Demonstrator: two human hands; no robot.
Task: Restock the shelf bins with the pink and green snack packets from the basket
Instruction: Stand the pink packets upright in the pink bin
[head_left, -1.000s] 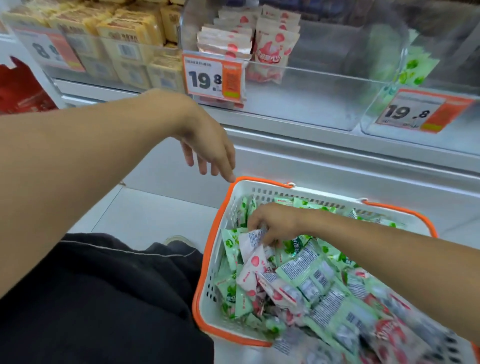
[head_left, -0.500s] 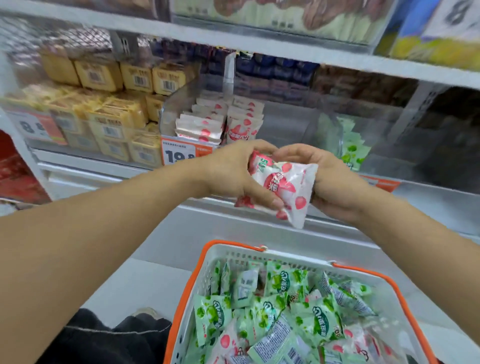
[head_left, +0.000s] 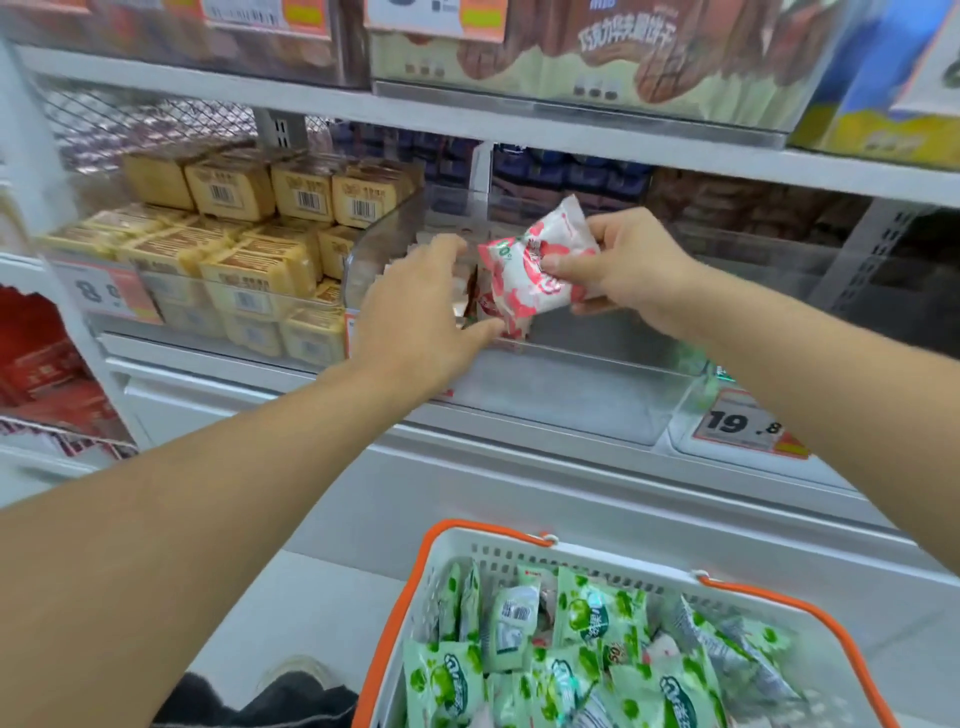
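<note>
- The right hand pinches a pink packet over the clear bin, at about 12 o'clock from the basket.
- The left hand, fingers spread and relaxed, touches the pink packets in the bin, at 9 o'clock from the held one.
- Green packets fill the basket.

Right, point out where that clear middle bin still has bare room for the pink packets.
The clear bin is bare along its floor to the right of the pink packets standing at its left end, out to the green packets' bin. The left end is crowded: the left hand is there, and the right hand holds more pink packets above it.
</note>
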